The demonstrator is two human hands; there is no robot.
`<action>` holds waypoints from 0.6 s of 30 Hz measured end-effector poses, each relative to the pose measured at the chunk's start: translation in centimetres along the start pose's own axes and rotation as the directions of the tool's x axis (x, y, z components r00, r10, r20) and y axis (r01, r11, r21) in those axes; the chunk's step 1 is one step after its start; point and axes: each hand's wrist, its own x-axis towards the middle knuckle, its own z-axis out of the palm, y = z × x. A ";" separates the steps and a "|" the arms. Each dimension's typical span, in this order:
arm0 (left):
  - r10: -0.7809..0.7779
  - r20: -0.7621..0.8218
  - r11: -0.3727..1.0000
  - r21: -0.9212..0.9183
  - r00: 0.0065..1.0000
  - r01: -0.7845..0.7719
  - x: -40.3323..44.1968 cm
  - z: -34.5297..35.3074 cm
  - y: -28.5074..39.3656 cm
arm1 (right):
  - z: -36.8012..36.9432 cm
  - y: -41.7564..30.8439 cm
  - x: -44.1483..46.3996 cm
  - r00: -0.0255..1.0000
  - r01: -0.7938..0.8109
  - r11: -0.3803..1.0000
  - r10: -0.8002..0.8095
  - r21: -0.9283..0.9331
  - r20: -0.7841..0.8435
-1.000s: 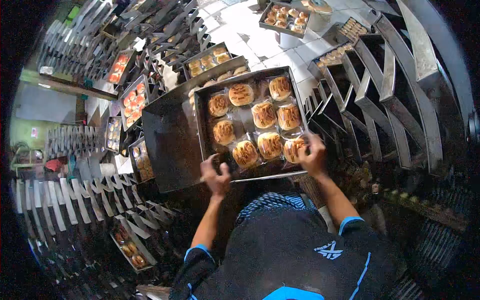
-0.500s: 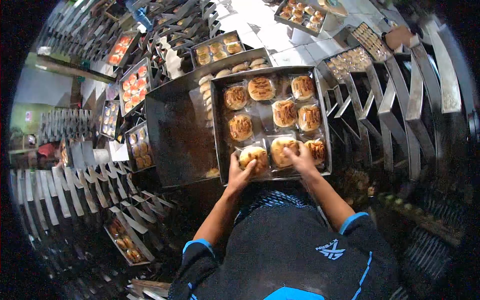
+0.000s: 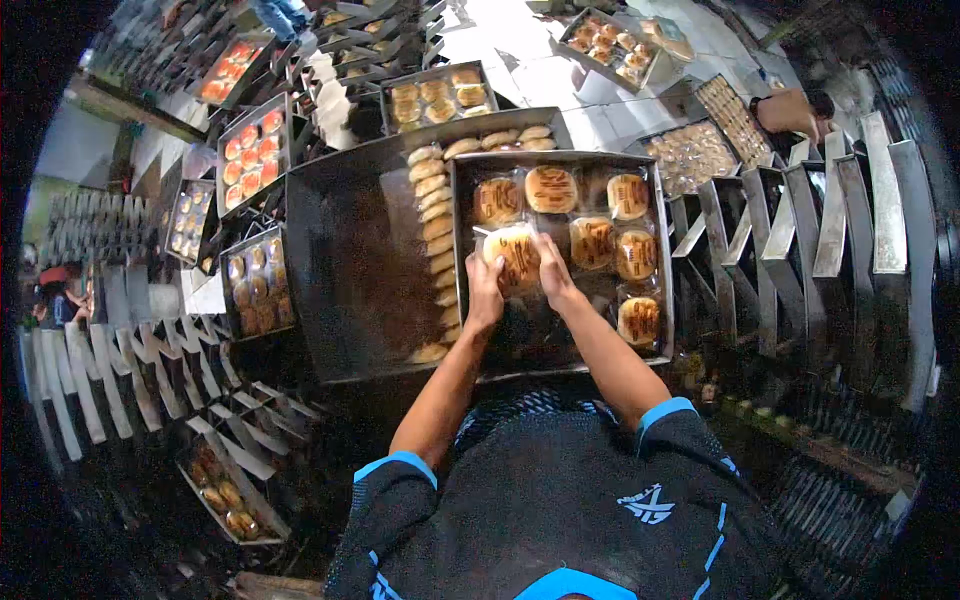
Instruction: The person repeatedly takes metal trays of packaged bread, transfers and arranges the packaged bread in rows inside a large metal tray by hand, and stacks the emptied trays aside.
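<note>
As hands (image 3: 485,292) advanced, buns (image 3: 513,257) (held) followed.

Left hand (image 3: 484,288): we grip at least one wrapped bun (image 3: 512,256).
Right hand (image 3: 556,274): we press its other side.
Tray (image 3: 530,335): we see six other buns (image 3: 551,189) inside.

Fingers (image 3: 546,258) shifted farther up tray (image 3: 532,338), bun (image 3: 513,248) between (front row (image 3: 638,320) thinned).

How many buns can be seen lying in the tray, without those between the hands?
6: back-left bun, back-centre bun, back-right bun, middle bun, middle-right bun, front-right bun, all in the tray. Others may be hidden under the left hand or right hand.
</note>
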 end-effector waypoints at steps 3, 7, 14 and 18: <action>0.016 0.125 0.993 -0.119 0.992 -0.001 -0.7 2.5 0.8 | -4.4 2.6 -0.3 0.965 0.263 0.960 -0.262 -0.095 0.027; 0.133 0.093 0.986 -0.114 0.987 -0.122 0.3 10.1 2.7 | -11.5 0.7 0.3 0.991 0.131 0.887 -0.132 0.443 -0.027; -0.318 0.353 0.696 -0.543 0.880 0.470 1.1 12.1 1.7 | -14.3 4.9 3.1 0.993 -0.040 0.999 0.042 -0.025 0.111; -0.274 0.300 0.770 -0.500 0.914 0.395 -0.6 9.5 1.0 | -12.2 7.0 1.6 0.963 0.028 0.915 -0.133 0.403 0.236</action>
